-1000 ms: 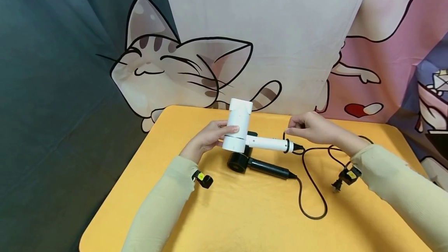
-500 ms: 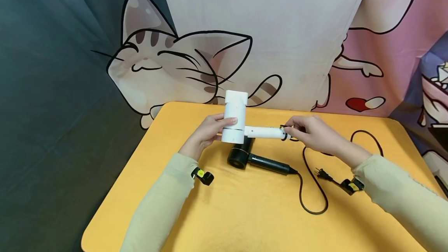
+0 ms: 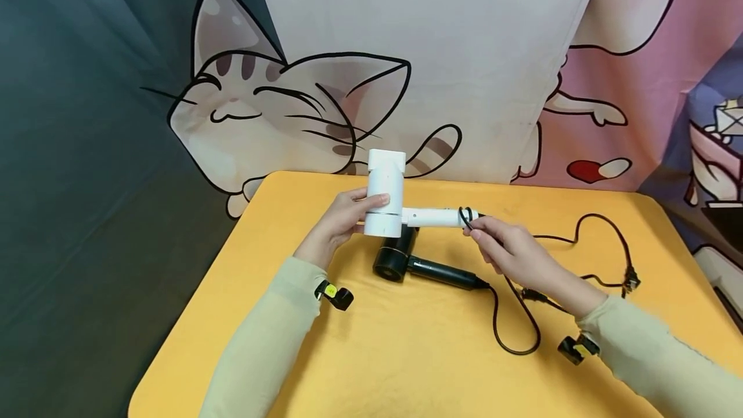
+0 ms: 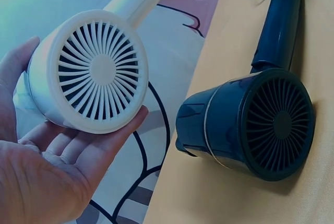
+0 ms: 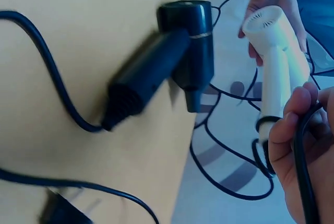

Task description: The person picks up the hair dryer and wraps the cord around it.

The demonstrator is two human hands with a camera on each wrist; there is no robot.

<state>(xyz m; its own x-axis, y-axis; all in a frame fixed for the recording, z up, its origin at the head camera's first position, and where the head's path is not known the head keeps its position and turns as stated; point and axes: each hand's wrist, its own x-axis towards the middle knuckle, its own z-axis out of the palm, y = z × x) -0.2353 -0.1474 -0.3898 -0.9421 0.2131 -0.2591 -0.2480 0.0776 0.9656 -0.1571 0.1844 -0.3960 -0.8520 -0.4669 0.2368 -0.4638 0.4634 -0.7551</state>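
Observation:
A white hair dryer (image 3: 384, 186) is held up above the table by my left hand (image 3: 338, 219), thumb on one side of its barrel and fingers on the other. Its round vent grille (image 4: 103, 69) shows in the left wrist view. My right hand (image 3: 516, 255) is at the end of the white handle (image 3: 432, 217), pinching the black power cord (image 5: 302, 164) between thumb and fingers. Loops of that cord circle the handle's end. Below lies a black hair dryer (image 3: 393, 258) on the table, with its handle pointing right.
The black dryer's cord (image 3: 536, 338) curves over the yellow table (image 3: 377, 353). A plug (image 3: 631, 278) and more cord lie at the right, and another plug (image 3: 531, 294) is partly behind my right forearm. A cartoon-print cloth (image 3: 453, 69) hangs behind the table's far edge.
My right hand has brought the cord round the white handle, adding a loop, and now sits lower beside its end. The loose cord at right has shifted. My left hand keeps its grip.

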